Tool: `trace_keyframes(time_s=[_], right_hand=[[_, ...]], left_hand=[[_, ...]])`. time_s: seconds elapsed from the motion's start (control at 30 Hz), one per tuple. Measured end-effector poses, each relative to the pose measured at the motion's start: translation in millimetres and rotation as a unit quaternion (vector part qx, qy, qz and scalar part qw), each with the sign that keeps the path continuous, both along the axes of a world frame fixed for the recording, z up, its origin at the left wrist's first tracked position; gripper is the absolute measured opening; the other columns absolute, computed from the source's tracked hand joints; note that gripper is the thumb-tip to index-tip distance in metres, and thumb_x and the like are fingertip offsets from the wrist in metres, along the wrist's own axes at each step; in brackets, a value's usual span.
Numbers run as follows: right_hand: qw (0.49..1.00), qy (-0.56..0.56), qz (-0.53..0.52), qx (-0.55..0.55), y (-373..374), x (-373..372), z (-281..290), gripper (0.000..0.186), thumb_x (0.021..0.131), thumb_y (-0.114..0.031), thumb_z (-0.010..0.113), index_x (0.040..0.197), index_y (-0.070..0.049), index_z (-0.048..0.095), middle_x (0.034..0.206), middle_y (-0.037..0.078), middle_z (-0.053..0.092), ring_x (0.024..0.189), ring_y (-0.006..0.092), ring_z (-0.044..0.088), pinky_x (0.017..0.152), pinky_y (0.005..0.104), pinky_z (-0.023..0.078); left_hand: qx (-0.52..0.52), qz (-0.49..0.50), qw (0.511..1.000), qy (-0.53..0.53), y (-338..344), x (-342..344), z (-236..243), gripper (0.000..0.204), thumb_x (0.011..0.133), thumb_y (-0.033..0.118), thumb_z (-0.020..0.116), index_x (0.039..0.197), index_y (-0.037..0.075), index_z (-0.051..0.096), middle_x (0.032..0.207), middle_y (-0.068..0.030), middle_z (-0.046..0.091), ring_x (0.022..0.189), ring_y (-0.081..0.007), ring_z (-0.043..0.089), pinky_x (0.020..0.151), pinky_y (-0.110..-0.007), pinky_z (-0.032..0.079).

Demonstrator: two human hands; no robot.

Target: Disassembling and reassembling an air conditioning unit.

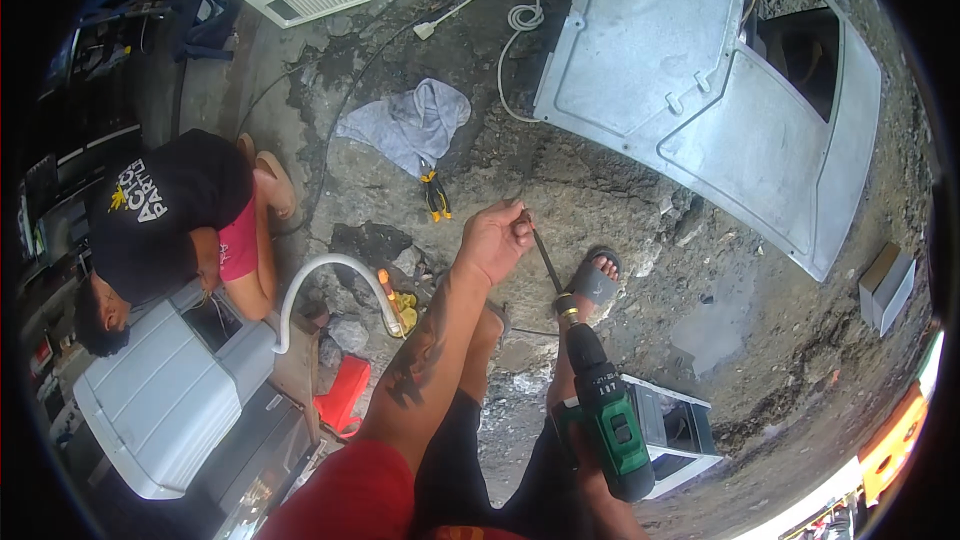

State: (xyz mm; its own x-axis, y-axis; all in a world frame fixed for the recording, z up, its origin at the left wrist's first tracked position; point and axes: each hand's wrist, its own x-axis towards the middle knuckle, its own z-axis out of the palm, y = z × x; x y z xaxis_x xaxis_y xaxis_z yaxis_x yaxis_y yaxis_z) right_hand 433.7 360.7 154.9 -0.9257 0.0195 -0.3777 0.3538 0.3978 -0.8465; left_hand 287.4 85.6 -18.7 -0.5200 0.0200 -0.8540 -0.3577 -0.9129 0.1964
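1. Ground's left edge: a co-worker (170, 220) crouches, bent over a pale grey housing (160, 395). Well apart from the drill work.
2. Left of the ground's middle: a grey cloth (410, 120), with yellow-and-black pliers (437, 198) just at its near corner. Neither is touched by the person's hands.
3. Left hand (495, 243), over the middle of the ground: fingers (521, 233) drawn together, pinching the far end of a long dark bit (545, 260). Exact contact at the tip too small to resolve.
4. Key relation: the bit's long axis slants from those fingers toward the near right, down to the brass-coloured collar (569, 312) at the drill's nose. The left hand is nearer the tip; the right is nearer the drill body. Judged: keeping bit and drill in line depends on both hands.
5. Green-and-black drill (612, 420), right of the bit, above the ground's near side, nose pointing away from the person. The right hand (593, 485) is mostly hidden behind it; state of its fingers cannot be told.
6. Toward the ground's far right corner: a large grey metal panel (640, 60), apart from both hands.
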Motion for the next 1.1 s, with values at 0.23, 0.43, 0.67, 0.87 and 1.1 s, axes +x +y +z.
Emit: trace_keyframes(time_s=[0.23,0.43,0.67,0.87,1.1], right_hand=[[0.928,0.074,0.3,0.207,57.1,-51.0,61.6,0.021,0.084,-0.015,0.072,0.103,-0.008,0.07,0.082,0.008,0.07,0.072,0.0252,0.068,0.064,0.036,0.052],[0.986,-0.095,0.128,0.053,72.3,-76.2,92.2,0.018,0.083,-0.02,0.073,0.098,-0.01,0.073,0.085,0.005,0.073,0.072,0.0229,0.069,0.067,0.0364,0.052],[0.969,-0.21,0.132,-0.01,96.9,-96.1,118.8,0.03,0.087,-0.018,0.069,0.113,-0.004,0.064,0.097,0.004,0.065,0.087,0.0162,0.06,0.077,0.0353,0.05],[0.979,-0.156,0.127,-0.025,93.2,-107.9,127.3,0.027,0.085,-0.016,0.069,0.108,-0.004,0.065,0.086,0.003,0.064,0.075,0.0134,0.059,0.066,0.0316,0.048],[0.978,-0.197,0.066,-0.016,71.2,-126.6,141.8,0.025,0.084,-0.012,0.069,0.106,-0.002,0.065,0.078,0.003,0.064,0.069,0.0129,0.059,0.065,0.0292,0.048]], left_hand=[[0.086,0.054,0.993,0.051,24.0,-26.4,65.8,0.012,0.098,0.01,0.054,0.095,0.0,0.059,0.089,-0.0125,0.061,0.067,-0.0136,0.052,0.061,-0.028,0.042],[0.096,0.057,0.992,0.063,45.0,-35.9,93.8,0.012,0.098,0.013,0.056,0.095,0.002,0.06,0.087,-0.0111,0.06,0.067,-0.013,0.052,0.062,-0.027,0.042],[0.128,0.066,0.984,0.106,49.0,-36.2,116.9,0.013,0.097,0.011,0.056,0.099,0.0,0.063,0.095,-0.0147,0.06,0.07,-0.0147,0.051,0.063,-0.028,0.042],[0.125,0.033,0.985,0.114,39.7,-42.0,123.4,0.013,0.096,0.01,0.058,0.101,-0.001,0.064,0.096,-0.016,0.061,0.07,-0.015,0.051,0.063,-0.028,0.041],[0.138,-0.005,0.976,0.17,20.3,-56.9,114.6,0.011,0.095,0.009,0.059,0.101,0.001,0.062,0.094,-0.0132,0.062,0.07,-0.0122,0.051,0.063,-0.026,0.042]])
